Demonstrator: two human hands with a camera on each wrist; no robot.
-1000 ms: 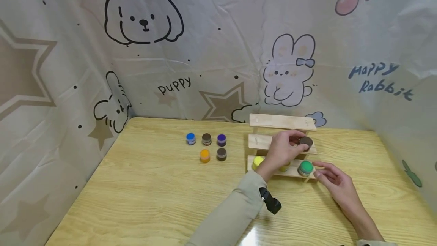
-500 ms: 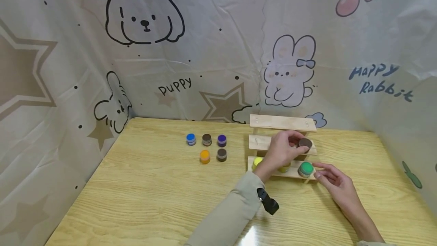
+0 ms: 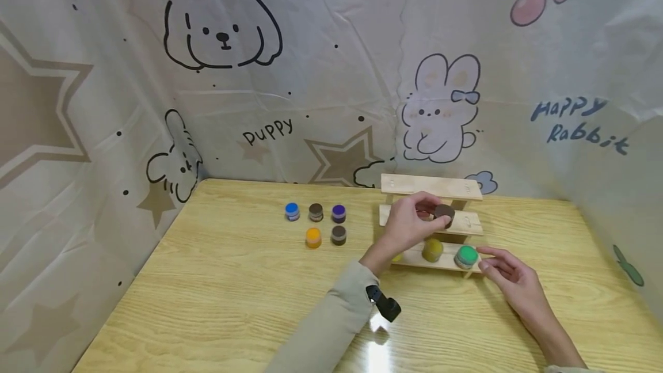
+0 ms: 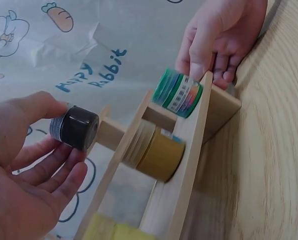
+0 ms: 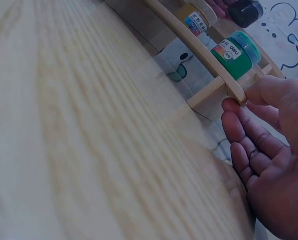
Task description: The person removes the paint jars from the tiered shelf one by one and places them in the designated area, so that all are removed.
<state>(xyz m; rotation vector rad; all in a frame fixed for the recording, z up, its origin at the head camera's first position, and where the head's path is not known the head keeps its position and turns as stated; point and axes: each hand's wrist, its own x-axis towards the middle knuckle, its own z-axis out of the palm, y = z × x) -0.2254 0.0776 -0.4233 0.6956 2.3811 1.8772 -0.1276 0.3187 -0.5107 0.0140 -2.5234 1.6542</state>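
My left hand [image 3: 404,226] pinches a dark brown paint jar [image 3: 444,216] between thumb and fingers, just above the middle shelf of a three-tier wooden rack [image 3: 430,185]. In the left wrist view, the jar [image 4: 79,127] tilts on its side. My right hand [image 3: 515,281] grips the right end of the bottom shelf [image 5: 233,92] with thumb and fingertips. Beside it on that shelf stands a green paint jar [image 3: 467,256]. An ochre jar [image 3: 432,250] stands at the shelf's middle, and a yellow jar [image 3: 396,258] is mostly hidden by my left wrist.
Left of the rack, several paint jars stand on the wooden table [image 3: 233,292]: blue [image 3: 292,212], dark brown [image 3: 316,212], purple [image 3: 339,213], orange [image 3: 313,238] and another dark one [image 3: 339,235]. A printed curtain [image 3: 331,73] hangs close behind the rack.
My left hand has moved left along the middle shelf with the dark jar, baring the shelf's right end and the ochre jar. My right hand keeps its place at the rack.
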